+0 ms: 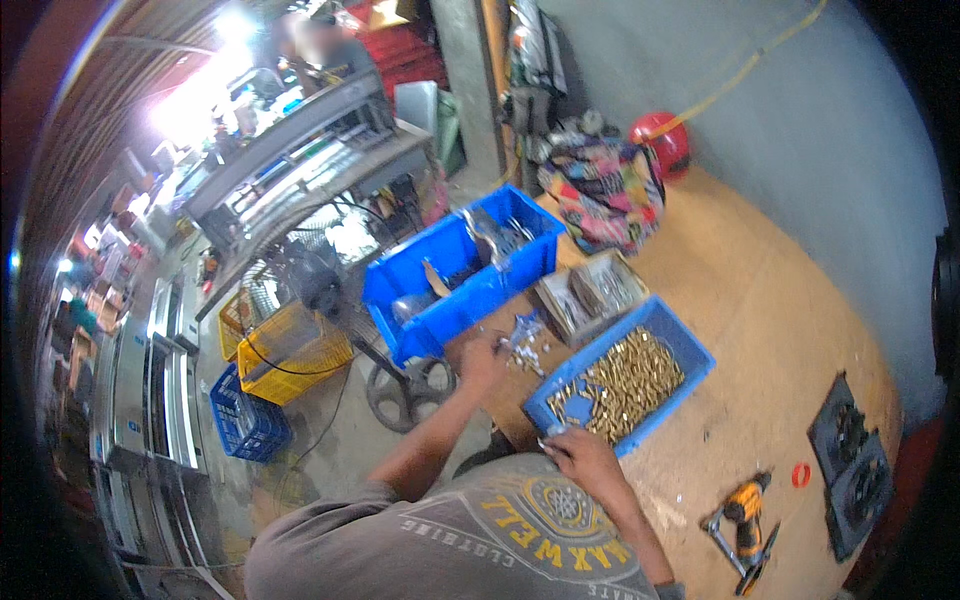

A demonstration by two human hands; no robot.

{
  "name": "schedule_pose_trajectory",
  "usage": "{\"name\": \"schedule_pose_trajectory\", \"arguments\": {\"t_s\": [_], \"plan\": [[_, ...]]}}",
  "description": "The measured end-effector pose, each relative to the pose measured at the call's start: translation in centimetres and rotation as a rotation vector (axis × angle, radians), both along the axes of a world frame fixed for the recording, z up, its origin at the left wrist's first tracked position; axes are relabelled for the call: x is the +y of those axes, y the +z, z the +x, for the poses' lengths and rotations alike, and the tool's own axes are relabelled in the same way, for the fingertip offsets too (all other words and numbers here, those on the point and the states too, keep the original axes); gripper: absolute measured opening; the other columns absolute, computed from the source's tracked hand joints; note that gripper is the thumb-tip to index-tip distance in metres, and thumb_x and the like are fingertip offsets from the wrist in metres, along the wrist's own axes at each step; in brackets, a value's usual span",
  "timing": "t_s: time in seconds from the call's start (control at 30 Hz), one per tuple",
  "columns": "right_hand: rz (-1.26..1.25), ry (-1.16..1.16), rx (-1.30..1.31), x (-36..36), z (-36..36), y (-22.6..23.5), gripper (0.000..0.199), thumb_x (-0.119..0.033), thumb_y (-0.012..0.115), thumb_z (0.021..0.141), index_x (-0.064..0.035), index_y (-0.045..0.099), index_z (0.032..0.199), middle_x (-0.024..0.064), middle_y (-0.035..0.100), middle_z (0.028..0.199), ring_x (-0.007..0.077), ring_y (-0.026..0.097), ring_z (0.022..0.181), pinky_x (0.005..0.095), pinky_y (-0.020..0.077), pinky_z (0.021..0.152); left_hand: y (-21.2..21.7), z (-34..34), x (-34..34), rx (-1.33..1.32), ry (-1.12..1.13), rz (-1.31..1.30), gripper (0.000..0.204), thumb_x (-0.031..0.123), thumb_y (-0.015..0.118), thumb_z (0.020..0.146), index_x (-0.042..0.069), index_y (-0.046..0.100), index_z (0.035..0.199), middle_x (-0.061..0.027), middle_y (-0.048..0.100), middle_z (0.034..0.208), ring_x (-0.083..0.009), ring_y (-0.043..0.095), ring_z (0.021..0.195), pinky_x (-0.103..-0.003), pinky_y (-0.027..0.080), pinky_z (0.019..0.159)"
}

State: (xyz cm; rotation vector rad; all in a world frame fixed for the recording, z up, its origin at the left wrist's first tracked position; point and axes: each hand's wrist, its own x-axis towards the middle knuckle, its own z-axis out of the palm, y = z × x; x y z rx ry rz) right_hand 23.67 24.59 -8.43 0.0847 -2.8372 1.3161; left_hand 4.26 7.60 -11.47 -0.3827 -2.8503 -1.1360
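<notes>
My left hand is over the left edge of the wooden table, its fingers curled beside a small heap of white and brass-coloured pieces. What it pinches, if anything, is too small to name. My right hand is at the near left corner of a blue tray. Its fingers are pressed together around something small and pale at their tips. Many brass fittings fill most of the tray, and a patch of blue floor shows at its left end.
Beyond the tray are an open box of metal parts and a large blue bin. An orange and black cordless drill, a red ring and black parts lie right. A fan and yellow crates stand left.
</notes>
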Motion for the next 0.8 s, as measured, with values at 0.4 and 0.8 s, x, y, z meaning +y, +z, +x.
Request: {"name": "schedule_pose_trajectory", "arguments": {"t_s": [0.4,0.8], "plan": [[-0.121,-0.38,0.201,4.1,1.5,-1.3,0.017,-0.011,0.063,0.087,0.0026,0.069,0.097,0.0193,0.068,0.092,0.0352,0.065,0.086,0.0393,0.0509,0.079,-7.8,-6.2,2.3,0.225,-0.329,-0.408,0.03,0.014,0.061,0.083,0.009,0.067,0.112,-0.0211,0.065,0.101,-0.0388,0.064,0.094,-0.049,0.052,0.081],[-0.122,-0.465,0.414,4.6,0.7,-3.3,0.013,-0.003,0.063,0.086,0.005,0.067,0.095,0.0157,0.063,0.083,0.0274,0.062,0.074,0.0342,0.0487,0.069,-2.7,6.2,9.4,0.14,-0.944,-0.364,0.027,0.013,0.065,0.074,0.004,0.066,0.099,-0.0169,0.067,0.096,-0.0383,0.066,0.088,-0.049,0.054,0.077]]}}
